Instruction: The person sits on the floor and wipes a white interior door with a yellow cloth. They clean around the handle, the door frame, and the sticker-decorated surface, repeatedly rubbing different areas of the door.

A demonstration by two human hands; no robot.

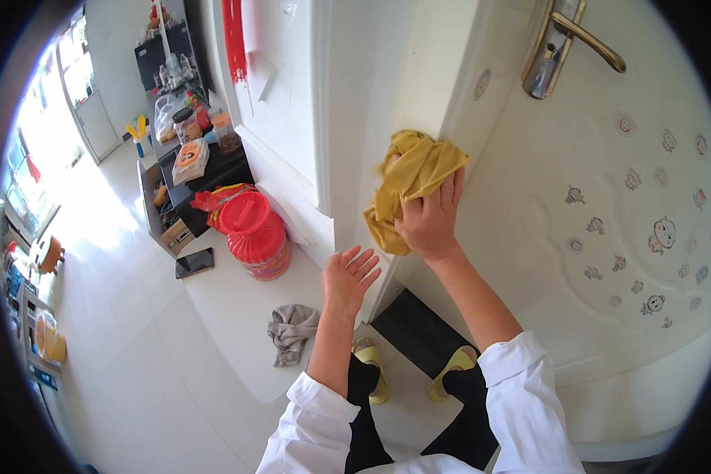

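My right hand point(432, 222) presses a bunched yellow cloth point(415, 178) against the white door frame point(379, 112), its fingers partly hidden by the folds. Lower and to the left, my left hand point(348, 278) is held palm up beside the frame, fingers apart, with nothing in it. A crumpled grey cloth point(292, 333) lies on the pale surface left of my left forearm. On the right stands a white door point(509, 237) with small cartoon stickers and a metal lever handle point(589, 42).
A red-lidded plastic container point(258, 237) and a dark phone point(194, 263) are left of the frame. Behind them, an open drawer point(154, 207) juts from a black cabinet holding jars and bags. A black mat point(423, 332) lies by my yellow slippers point(374, 370).
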